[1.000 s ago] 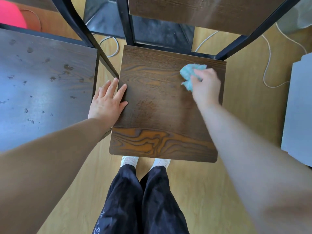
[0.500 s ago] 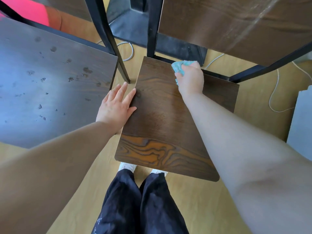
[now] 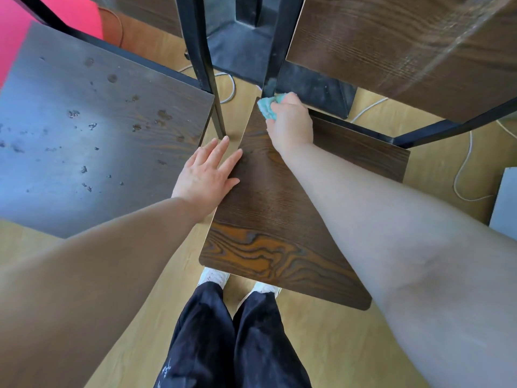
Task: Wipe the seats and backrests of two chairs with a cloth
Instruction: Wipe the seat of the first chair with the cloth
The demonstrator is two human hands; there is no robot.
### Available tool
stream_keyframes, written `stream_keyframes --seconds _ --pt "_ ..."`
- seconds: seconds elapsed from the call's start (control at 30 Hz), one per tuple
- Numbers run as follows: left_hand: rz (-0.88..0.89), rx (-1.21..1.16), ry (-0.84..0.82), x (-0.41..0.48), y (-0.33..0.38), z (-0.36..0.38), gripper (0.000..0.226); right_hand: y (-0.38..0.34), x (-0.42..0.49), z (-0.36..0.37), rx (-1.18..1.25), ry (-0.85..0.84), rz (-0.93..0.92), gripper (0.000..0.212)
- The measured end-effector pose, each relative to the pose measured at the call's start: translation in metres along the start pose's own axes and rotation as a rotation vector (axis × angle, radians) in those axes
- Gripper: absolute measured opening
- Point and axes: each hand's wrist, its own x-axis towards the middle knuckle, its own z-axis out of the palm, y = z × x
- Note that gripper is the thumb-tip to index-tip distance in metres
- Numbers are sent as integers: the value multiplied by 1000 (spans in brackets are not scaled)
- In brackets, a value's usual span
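From the head camera, looking down: a light wood-look floor point(image 3: 349, 345) carries two chairs side by side, both with dark wood-grain boards on black metal frames. The left chair seat point(image 3: 98, 130) is dull and greyish in the glare, dotted with small dark spots and pale flecks. The right chair seat point(image 3: 279, 219) shows strong grain, orange-brown along its near edge and darker toward the back. Its backrest point(image 3: 391, 51) fills the upper right, carried on a black post point(image 3: 272, 51) that comes down to the seat's far left corner. A white cable point(image 3: 461, 175) loops over the floor beyond the seat's right edge, a grey panel point(image 3: 506, 200) stands at the picture's right edge, and something bright pink point(image 3: 16, 37) sits at the upper left. Below the seat's near edge are dark trousers point(image 3: 223, 345) and white shoes point(image 3: 214, 275). The left hand point(image 3: 207, 175) lies flat with straight fingers on the left edge of the right chair seat, fingertips reaching over the gap toward the left chair, holding nothing. The right hand point(image 3: 291, 124) has its fingers curled round a bunched teal cloth point(image 3: 267, 106) and presses it onto the seat's far left corner, just beside the black post; the cloth sticks out past the knuckles on the hand's left and far side.
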Motion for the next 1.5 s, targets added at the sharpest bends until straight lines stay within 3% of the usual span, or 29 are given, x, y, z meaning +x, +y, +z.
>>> stream_keyframes --seconds 0.2,0.37,0.53,1.23,1.5 --pt "-25 -1 4 -5 -3 2 63 -5 -6 1 42 -118 -222 38" --pt "-34 -43 22 -12 -5 1 63 0 -10 -4 58 -176 -235 38" --pt "-39 -46 27 -16 -4 -2 61 15 -61 5 87 -194 -368 29" --pt "25 -23 -16 -52 18 16 61 23 -245 22 203 -223 -307 35" --pt "37 -8 -4 -55 24 16 60 24 -291 34 210 -234 -366 30"
